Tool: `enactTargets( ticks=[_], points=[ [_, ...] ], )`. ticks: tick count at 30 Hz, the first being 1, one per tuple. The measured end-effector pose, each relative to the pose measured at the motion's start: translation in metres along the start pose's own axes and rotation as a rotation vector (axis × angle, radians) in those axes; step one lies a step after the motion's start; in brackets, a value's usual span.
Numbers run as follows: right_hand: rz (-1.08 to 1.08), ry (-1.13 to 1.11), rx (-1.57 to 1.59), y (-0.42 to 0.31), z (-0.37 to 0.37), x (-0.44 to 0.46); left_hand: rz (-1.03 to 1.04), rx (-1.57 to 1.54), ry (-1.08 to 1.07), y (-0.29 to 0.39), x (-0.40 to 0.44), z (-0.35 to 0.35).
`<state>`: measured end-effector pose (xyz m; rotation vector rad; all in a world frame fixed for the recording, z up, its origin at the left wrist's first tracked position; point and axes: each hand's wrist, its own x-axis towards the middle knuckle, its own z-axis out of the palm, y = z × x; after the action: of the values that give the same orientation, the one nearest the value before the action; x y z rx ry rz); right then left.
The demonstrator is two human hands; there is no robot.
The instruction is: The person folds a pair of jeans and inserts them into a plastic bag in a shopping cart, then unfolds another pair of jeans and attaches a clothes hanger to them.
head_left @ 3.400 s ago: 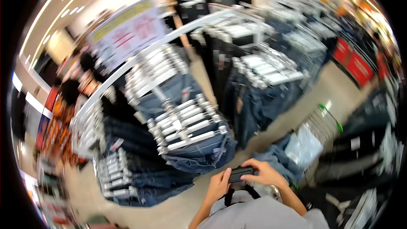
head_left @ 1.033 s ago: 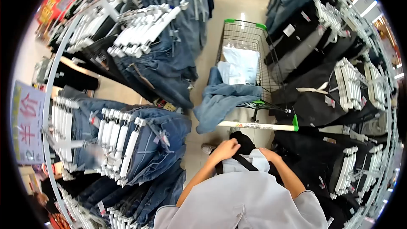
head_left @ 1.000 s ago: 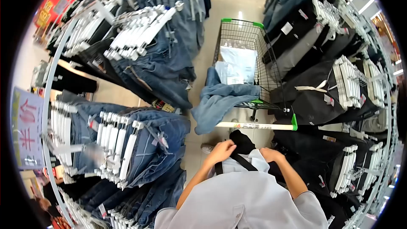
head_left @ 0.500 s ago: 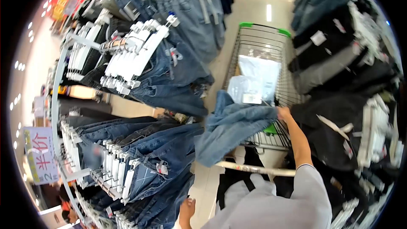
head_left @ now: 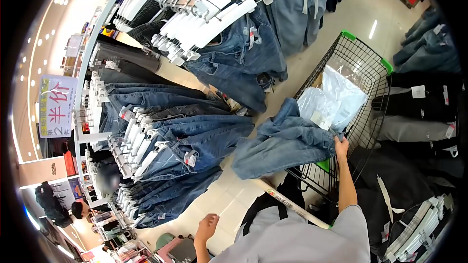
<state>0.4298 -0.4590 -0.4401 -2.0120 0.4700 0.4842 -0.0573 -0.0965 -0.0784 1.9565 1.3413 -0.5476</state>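
On my remote feed, the right hand (head_left: 341, 149) pinches one end of the jeans (head_left: 287, 141), fingers closed — grip made, denim not clear of the cart (head_left: 386, 66), draped beside plastic packets (head_left: 343, 104). The left hand (head_left: 208, 226) hangs empty, fingers loosely curled — half open.

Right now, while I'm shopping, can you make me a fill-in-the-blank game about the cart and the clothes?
1. The ____ hand is gripping the blue denim.
2. The shopping cart has top corners coloured ____.
3. The clips and bars of the hangers on the nearest blue jeans rack are ____.
4. The digit near the bottom of the hanging sign is ____.

Missing words: right; green; white; 2.
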Motion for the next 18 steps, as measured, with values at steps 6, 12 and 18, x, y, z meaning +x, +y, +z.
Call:
enactTargets(
  ticks=[6, 12, 18],
  points=[
    [-0.455, -0.113, 0.195, -0.175, -0.03, -0.128, 0.217, -0.057, 0.163, 0.036, -0.008, -0.01],
    [-0.886, -0.139, 0.392, -0.306, -0.046, -0.272, 0.379, -0.253, 0.382, 0.051, -0.037, -0.044],
    [-1.604, -0.023, 0.324, -0.406, -0.054, -0.44, 0.73, -0.363, 0.59, 0.048, -0.095, -0.105]
  ],
)
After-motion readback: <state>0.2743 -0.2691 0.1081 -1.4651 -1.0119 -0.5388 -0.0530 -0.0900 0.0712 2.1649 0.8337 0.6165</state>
